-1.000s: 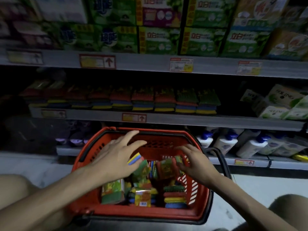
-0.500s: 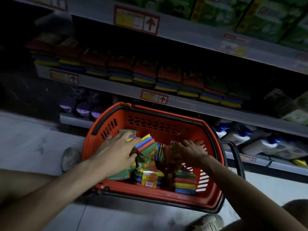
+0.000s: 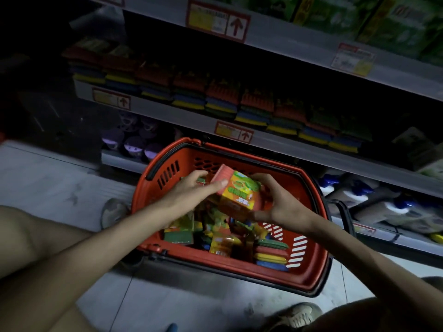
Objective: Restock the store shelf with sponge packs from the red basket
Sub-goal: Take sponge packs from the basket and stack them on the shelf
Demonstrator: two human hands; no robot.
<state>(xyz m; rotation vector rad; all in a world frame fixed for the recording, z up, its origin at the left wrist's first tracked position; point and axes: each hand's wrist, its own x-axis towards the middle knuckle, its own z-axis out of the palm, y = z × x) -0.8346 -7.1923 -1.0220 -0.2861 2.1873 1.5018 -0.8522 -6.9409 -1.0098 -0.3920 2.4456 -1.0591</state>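
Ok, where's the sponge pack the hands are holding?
The sponge pack sits mid-frame in the head view, gripped between the left hand and the right hand, over the far half of the red basket, below the shelved sponge packs.

basket (image 3: 311, 276): we see hard red plastic, smooth, with a dull sheen.
sponge pack (image 3: 239, 195): we see glossy film over a printed label, and ribbed, rough red sponge at one end.
shelf edge (image 3: 299, 150): we see matt grey, likely painted metal.
price tag (image 3: 217, 20): we see flat printed paper.
floor (image 3: 48, 178): we see pale, smooth, scuffed tile.
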